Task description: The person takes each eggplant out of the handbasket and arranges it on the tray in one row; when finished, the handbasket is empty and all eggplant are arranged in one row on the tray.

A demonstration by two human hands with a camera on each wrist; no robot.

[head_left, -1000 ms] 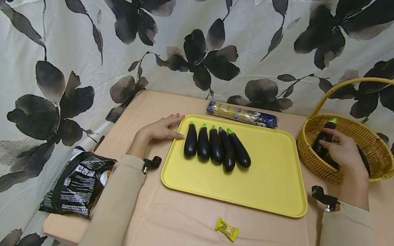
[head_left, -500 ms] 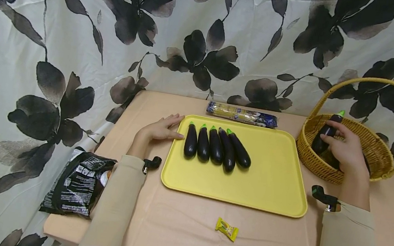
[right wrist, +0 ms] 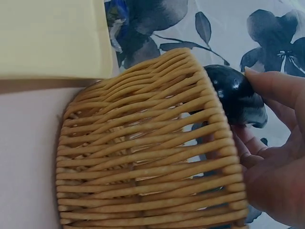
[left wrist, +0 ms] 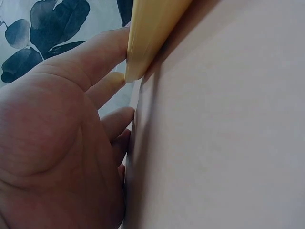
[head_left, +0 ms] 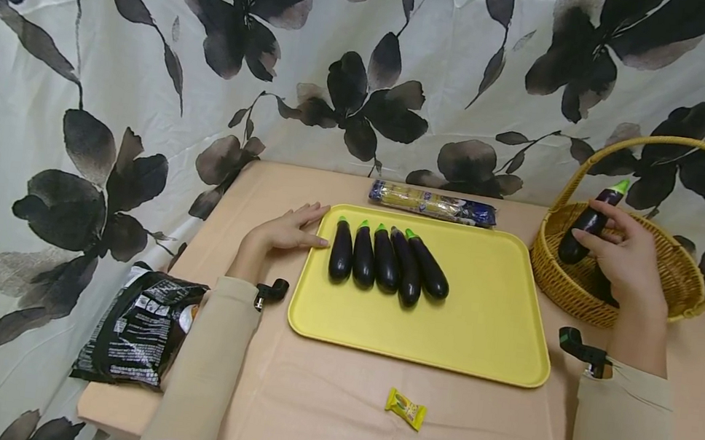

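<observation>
My right hand (head_left: 634,265) grips a dark purple eggplant (head_left: 589,226) by its middle, tilted with its green stem end up, over the opening of the wicker basket (head_left: 571,294). In the right wrist view the same eggplant (right wrist: 233,93) shows past the basket rim, between thumb and fingers. Something dark lies inside the basket, mostly hidden by the hand. My left hand (head_left: 281,233) lies with fingers extended at the left edge of the yellow tray (head_left: 478,323), its thumb touching the rim. Several eggplants (head_left: 387,262) lie side by side on the tray's left half.
Behind the tray lies a long blue-and-yellow packet (head_left: 432,204). A small yellow wrapped candy (head_left: 405,409) is in front of it. A black snack bag (head_left: 141,326) sits beside my left forearm. The basket's tall handle (head_left: 685,143) arches above its opening. A floral curtain hangs behind the table.
My right hand has lifted the eggplant from inside the basket up to above its rim, tilting it further to the right. The left hand and the tray have stayed put.
</observation>
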